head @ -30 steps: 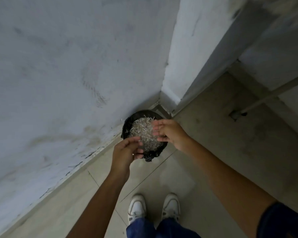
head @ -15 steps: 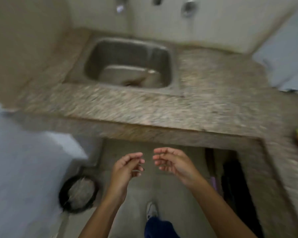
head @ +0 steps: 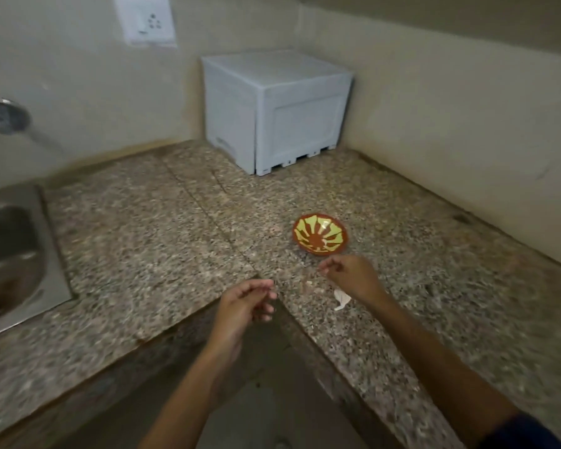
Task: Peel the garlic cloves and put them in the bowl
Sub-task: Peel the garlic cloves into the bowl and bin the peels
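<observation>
My hands – left (head: 245, 303), right (head: 350, 275) – hover loosely curled, holding nothing. The orange-and-yellow patterned bowl (head: 320, 234) on the speckled granite desk (head: 149, 241) looks empty – peeling seemingly remains.

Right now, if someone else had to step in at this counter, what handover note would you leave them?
Left hand: off the counter's inner corner, loosely curled, holding nothing.
Right hand: low over the counter just before the bowl, fingers curled; blur hides whether they pinch anything.
Bowl: patterned, on the counter, no cloves visible in it.
A pale scrap, peel or clove, lies by the right wrist; tiny bits beside it.
Done: no peeled garlic is in the bowl.
Left: find the cloves, none plainly in view, peel them, drop them in the bowl.
</observation>
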